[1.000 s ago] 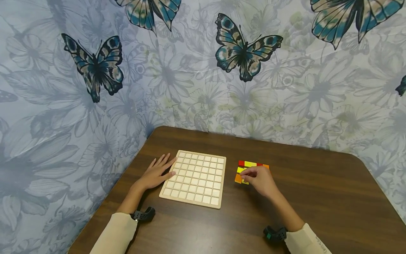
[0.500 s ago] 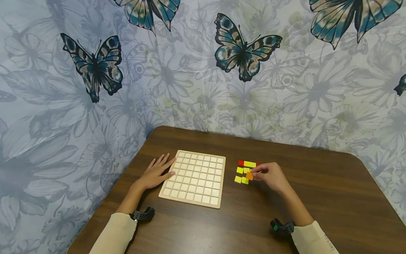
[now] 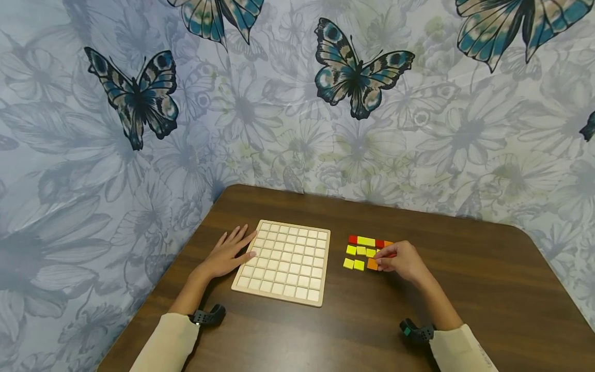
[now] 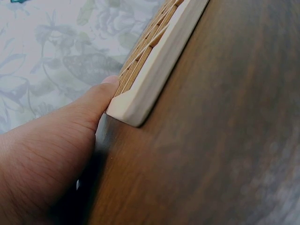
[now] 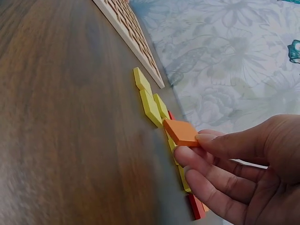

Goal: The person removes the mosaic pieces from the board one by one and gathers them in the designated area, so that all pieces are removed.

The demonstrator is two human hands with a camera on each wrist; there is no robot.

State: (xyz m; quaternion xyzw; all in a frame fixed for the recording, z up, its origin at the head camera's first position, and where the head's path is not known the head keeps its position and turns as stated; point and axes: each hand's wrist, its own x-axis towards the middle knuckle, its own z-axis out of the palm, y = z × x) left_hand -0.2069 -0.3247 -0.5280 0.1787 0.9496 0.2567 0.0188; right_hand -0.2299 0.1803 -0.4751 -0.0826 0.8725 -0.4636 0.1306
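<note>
In the head view my right hand [image 3: 403,261] is above the right end of a group of small tiles. Its thumb and fingers pinch an orange square tile [image 3: 372,264], seen tilted in the right wrist view [image 5: 180,132]. Two yellow tiles [image 3: 348,264] lie just left of it. Behind are a row of yellow tiles [image 3: 361,251] and a back row of red, yellow and orange pieces [image 3: 366,241], partly hidden by the hand. My left hand [image 3: 228,256] lies with straight fingers at the left edge of a pale wooden grid board [image 3: 284,262], thumb on its rim.
The brown wooden table [image 3: 279,336] carries the board at left and the tiles to its right, with a narrow gap between. A wall with butterfly prints [image 3: 358,77] stands behind the table. A black device is strapped on each wrist.
My right hand has lifted the orange tile from the front row's left end and moved it right, exposing a yellow tile there. My left hand and the board stay in place.
</note>
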